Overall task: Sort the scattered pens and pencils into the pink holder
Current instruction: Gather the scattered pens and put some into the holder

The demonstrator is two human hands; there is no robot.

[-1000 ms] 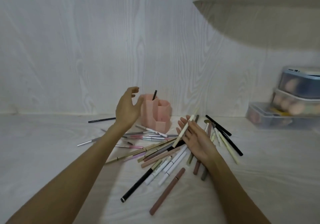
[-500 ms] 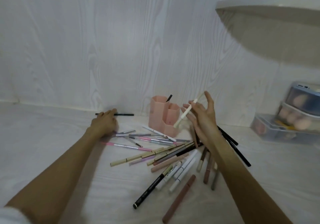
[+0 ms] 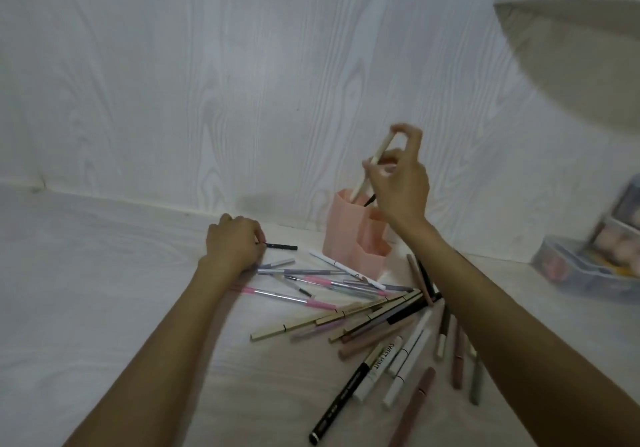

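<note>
Right hand [image 3: 398,183] pinches a slim cream pencil [image 3: 372,166], its lower end dipping into the pink plastic holder [image 3: 349,235] at my 12 o'clock. Left hand [image 3: 235,244], at 11 o'clock, curls around a thin black pencil [image 3: 282,247] on the white table [image 3: 104,291]. Scattered pens [image 3: 363,318] lie at 1 o'clock.

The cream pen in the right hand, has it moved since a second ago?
Yes. The cream pen has gone from low over the pile up and left to the pink holder, its lower end now dipping into the rim.
</note>
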